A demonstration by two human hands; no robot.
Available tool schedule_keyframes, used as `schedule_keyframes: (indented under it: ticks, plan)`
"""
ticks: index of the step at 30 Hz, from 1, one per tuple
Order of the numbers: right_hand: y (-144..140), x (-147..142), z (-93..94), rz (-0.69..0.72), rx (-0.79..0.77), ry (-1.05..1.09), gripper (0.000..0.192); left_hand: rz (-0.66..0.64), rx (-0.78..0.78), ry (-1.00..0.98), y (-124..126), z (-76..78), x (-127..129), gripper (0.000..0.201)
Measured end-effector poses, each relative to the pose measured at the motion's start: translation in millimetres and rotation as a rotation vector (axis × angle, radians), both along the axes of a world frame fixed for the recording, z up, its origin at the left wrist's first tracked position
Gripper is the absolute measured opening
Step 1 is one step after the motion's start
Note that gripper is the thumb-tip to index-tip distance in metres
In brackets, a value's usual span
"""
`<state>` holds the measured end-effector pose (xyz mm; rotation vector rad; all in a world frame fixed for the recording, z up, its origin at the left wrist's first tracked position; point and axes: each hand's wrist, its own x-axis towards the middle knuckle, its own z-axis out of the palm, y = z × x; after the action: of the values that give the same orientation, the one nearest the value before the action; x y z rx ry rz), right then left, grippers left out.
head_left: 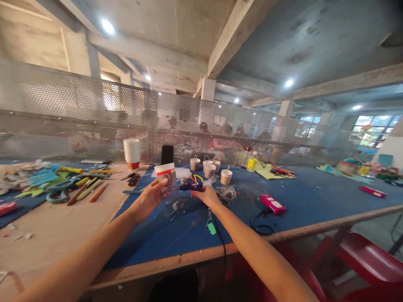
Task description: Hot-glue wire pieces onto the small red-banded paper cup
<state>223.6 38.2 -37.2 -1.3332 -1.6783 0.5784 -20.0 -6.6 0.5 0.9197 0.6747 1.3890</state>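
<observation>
My left hand [150, 196] is closed round a paper cup [165, 171] with a white and red rim and a greyish lower part. The cup is held above the blue mat, slightly tilted. In my right hand [208, 195] is a dark blue hot glue gun [190, 186], its nozzle pointing left toward the cup and close to my left fingers. A black cord [224, 243] hangs from it over the table's front edge. Yellow-handled pliers [197, 179] lie just behind the glue gun. Right of my right hand lies a tangle of grey string [228, 193].
Small cups [210, 170] stand behind my hands, near a black phone [167, 154] and stacked paper cups [131, 153]. Scissors [59, 188] and markers lie left. A pink box [273, 204] with a cable lies right. A perforated metal screen [176, 117] borders the table's back.
</observation>
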Motion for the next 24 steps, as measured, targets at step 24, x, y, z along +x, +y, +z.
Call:
schedule_keyframes:
  ticks: [24]
  plan:
    - [-43.0,-63.9,39.4,0.559,-0.315,0.564,0.026,0.079,0.159,0.121,0.1,-4.9,7.7,0.049]
